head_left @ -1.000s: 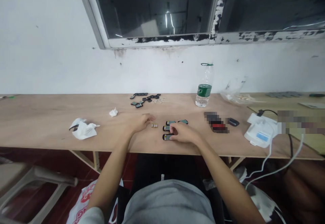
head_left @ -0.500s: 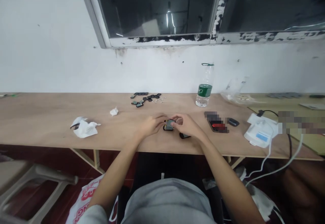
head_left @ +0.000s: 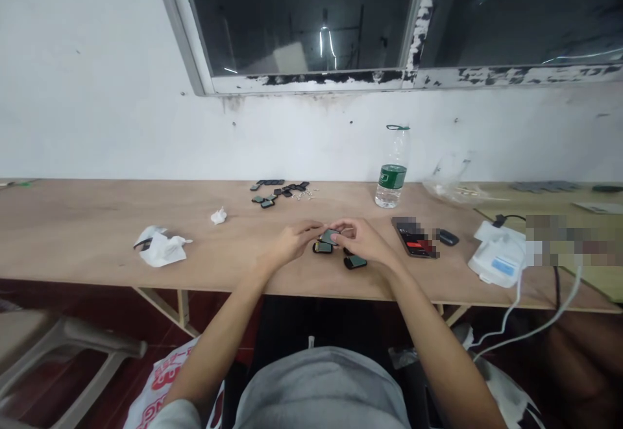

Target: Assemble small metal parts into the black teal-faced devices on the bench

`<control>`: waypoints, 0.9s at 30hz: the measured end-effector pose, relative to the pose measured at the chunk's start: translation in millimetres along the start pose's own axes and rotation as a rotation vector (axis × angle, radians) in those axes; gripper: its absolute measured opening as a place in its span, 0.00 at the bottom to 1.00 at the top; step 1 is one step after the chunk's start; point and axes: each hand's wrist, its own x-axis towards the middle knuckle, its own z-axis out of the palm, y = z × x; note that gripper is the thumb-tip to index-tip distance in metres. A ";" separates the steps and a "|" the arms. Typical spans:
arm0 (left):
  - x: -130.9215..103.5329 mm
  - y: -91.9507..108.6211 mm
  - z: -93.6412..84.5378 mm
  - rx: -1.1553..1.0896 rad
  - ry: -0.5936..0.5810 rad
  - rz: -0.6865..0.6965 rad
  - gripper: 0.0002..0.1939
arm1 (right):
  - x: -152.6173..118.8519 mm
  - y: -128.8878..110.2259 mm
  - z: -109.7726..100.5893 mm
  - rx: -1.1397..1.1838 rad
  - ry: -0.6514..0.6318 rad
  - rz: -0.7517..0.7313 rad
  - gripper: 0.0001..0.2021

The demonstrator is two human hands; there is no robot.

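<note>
Between my hands is a small grey-faced plate (head_left: 329,237), pinched by the thumb and fingers of my right hand (head_left: 359,239). My left hand (head_left: 295,241) reaches in from the left, its fingertips at the plate's upper left edge; whether they grip it is too small to tell. Just below the plate, a black-rimmed piece with a yellowish edge (head_left: 322,248) lies on the table. Another black piece with a grey-green face (head_left: 355,261) rests below my right hand. Farther back lies a group of similar dark pieces (head_left: 267,202) beside small white bits (head_left: 304,194).
A water bottle (head_left: 390,179) stands near the wall. To the right are a phone (head_left: 413,237), a black oval object (head_left: 447,237) and a white box (head_left: 496,257) with cables. Crumpled tissues (head_left: 164,248) lie at left on the wooden table (head_left: 87,234).
The grey plate has risen slightly away from the black-rimmed piece, which now shows separately below it. My right hand has shifted a little, uncovering more of the other black piece.
</note>
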 end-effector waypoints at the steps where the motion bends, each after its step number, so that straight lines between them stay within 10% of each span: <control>1: -0.5 -0.4 0.5 0.009 0.004 -0.002 0.23 | 0.4 0.3 -0.1 0.011 0.005 -0.003 0.15; 16: -0.5 -4.0 0.7 -0.084 0.024 -0.031 0.17 | 3.1 2.8 -0.7 0.092 0.003 0.013 0.13; 27: -15.0 -50.8 -19.0 -0.123 -0.146 -0.441 0.09 | 6.1 21.3 6.0 -0.338 -0.227 0.139 0.06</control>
